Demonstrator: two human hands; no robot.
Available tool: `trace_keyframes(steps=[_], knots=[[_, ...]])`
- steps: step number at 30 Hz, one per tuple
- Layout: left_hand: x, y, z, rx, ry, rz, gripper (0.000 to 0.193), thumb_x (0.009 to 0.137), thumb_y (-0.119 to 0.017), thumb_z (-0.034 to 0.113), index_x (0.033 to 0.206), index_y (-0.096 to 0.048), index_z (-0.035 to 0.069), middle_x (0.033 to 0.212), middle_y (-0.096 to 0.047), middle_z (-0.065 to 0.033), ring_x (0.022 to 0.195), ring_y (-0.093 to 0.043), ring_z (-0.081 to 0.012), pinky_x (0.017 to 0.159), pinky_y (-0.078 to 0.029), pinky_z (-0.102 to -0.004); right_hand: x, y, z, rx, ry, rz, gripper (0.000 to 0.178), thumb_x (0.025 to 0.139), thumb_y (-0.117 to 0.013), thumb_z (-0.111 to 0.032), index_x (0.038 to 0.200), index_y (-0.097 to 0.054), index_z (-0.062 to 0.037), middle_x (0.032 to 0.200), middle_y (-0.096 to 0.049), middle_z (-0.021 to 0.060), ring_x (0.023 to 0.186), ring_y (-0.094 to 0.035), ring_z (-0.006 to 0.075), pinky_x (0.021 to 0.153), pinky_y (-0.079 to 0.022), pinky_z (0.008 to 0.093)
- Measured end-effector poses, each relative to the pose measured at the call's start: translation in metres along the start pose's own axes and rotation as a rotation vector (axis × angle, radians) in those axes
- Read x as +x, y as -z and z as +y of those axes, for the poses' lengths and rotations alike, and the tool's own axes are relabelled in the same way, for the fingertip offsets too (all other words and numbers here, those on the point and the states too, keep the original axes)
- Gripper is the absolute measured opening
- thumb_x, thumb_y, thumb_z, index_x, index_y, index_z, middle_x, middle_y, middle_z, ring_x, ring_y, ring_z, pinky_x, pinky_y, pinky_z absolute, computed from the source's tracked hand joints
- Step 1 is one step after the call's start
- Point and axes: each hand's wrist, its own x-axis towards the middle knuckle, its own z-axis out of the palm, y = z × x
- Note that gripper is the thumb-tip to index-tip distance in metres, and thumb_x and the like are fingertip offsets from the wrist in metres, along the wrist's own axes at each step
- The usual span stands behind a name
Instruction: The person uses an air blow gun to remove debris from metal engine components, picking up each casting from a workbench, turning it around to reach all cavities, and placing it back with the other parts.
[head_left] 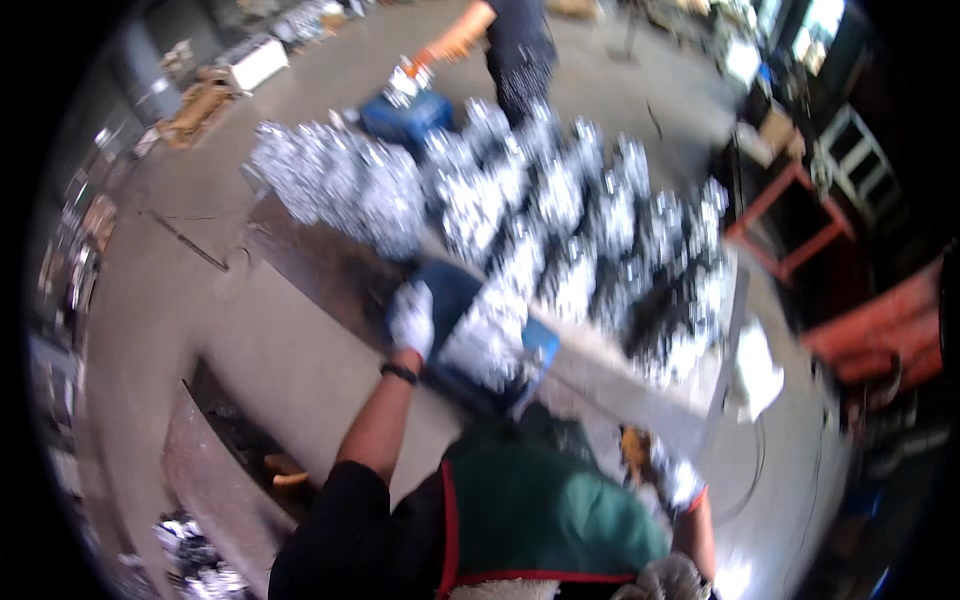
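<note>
My left hand point(412, 320), in a white glove, is at the left rim of a blue bin point(540, 345) and appears to grip it. In the bin lies a pile of shiny silver metal parts point(490, 335), too blurred to make out singly. Low on the right, my right hand point(680, 480), gloved in white with a red-orange cuff, is beside a brown-yellow thing point(635, 450). Motion smears its fingers, so I cannot tell whether it holds that thing. Stacks of similar silver parts point(560, 195) stand in rows just beyond the bin.
Across the table point(670, 410), another person's orange-gloved hand point(418, 65) touches silver parts over a second blue bin point(408, 118). A red metal frame point(790, 225) and a white bag point(757, 370) are at the right. A brown panel point(215, 460) stands at lower left.
</note>
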Motion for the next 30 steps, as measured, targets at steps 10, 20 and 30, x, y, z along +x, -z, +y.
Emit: trace_keyframes(steps=[10, 20, 30], knots=[[-0.029, -0.033, 0.047, -0.025, 0.395, -0.368, 0.067, 0.092, -0.023, 0.060, 0.110, -0.056, 0.004, 0.110, -0.060, -0.0235, 0.103, -0.057, -0.0384, 0.088, -0.045, -0.0454, 0.094, -0.026, 0.002, -0.674, 0.349, 0.143, 0.042, 0.098, -0.035, -0.035, 0.101, -0.057, 0.0005, 0.074, -0.061, 0.0229, 0.069, -0.061, 0.0340, 0.064, -0.045, 0.0397], [-0.025, -0.016, 0.080, -0.042, 0.415, -0.465, 0.070, 0.090, -0.026, 0.063, 0.110, -0.060, 0.005, 0.109, -0.061, -0.0232, 0.104, -0.057, -0.0384, 0.087, -0.045, -0.0470, 0.090, -0.005, 0.004, -0.139, -0.081, 0.247, 0.054, 0.094, -0.042, -0.048, 0.089, -0.060, 0.0028, 0.075, -0.062, 0.0066, 0.061, -0.057, 0.0152, 0.058, -0.044, 0.0270], [0.037, -0.050, 0.007, -0.161, 0.659, -0.393, 0.093, 0.085, -0.017, 0.073, 0.105, -0.062, -0.006, 0.111, -0.058, -0.0300, 0.110, -0.053, -0.0416, 0.091, -0.043, -0.0463, 0.036, 0.015, 0.036, 0.436, -0.178, 0.087, 0.061, 0.091, -0.041, -0.056, 0.114, -0.049, -0.0003, 0.088, -0.059, 0.0138, 0.067, -0.060, 0.0240, 0.058, -0.052, 0.0395]])
